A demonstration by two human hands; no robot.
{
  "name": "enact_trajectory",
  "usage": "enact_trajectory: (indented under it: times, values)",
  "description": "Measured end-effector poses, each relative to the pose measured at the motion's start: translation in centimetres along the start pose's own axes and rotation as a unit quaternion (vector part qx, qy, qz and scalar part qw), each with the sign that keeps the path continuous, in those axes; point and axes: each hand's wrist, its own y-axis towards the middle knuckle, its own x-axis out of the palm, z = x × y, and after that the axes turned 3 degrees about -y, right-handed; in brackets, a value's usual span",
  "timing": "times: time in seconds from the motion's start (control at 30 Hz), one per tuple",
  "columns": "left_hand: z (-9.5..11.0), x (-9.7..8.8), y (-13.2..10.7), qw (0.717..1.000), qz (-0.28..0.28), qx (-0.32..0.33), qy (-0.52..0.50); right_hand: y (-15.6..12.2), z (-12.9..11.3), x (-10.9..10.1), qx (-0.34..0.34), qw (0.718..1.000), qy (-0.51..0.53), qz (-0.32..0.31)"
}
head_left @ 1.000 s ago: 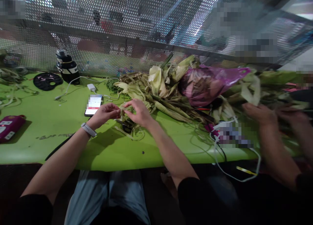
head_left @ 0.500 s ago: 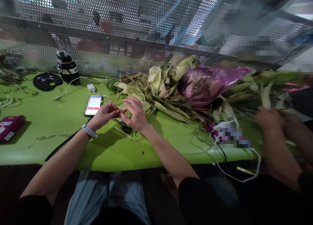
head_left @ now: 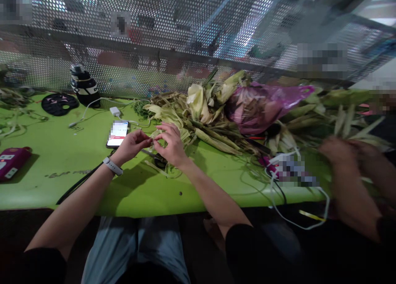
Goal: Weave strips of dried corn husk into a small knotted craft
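Husks (head_left: pixel 201 106), dry, leaf-like, pale yellow-green, heaped far centre on glossy green table (head_left: pixel 130 197); left hand (head_left: pixel 134 144), thumb and forefinger pinched, fingertips just beside those of half-curled right hand (head_left: pixel 170 146), near side of heap; whether either grips anything, cannot tell; thin pale curled strips (head_left: pixel 167 176) lie slightly nearer; black-edged phone (head_left: pixel 118 134) just far-left of left hand.

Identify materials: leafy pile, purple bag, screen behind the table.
Leafy pile: dried plant matter, perhaps corn husks, mostly matte; curling, streaked leaves.
Purple bag: thin plastic film, glossy; see-through, creased.
Screen: probably perforated metal, dull grey; regular small holes.
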Motion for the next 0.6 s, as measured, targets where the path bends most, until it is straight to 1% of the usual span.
enact_trajectory:
  times: [0.13, 0.23, 0.47, 0.6]
  values:
    - [0.2, 0.0, -0.1, 1.000, -0.009, 0.011, 0.010, 0.1, 0.2, -0.2, 0.006, 1.000, 0.009, 0.009]
    - [0.3, 0.0, -0.1, 1.000, -0.007, 0.014, -0.006, 0.2, 0.3, -0.5, 0.007, 1.000, 0.008, 0.021]
    - [0.9, 0.1, -0.3, 0.991, -0.003, -0.006, -0.132, 0.5, 0.3, -1.1, 0.016, 0.999, 0.018, 0.046]
    - [0.9, -0.2, -0.3, 0.981, -0.003, -0.047, -0.191, 0.6, 0.1, -1.1, 0.020, 0.999, 0.019, 0.037]
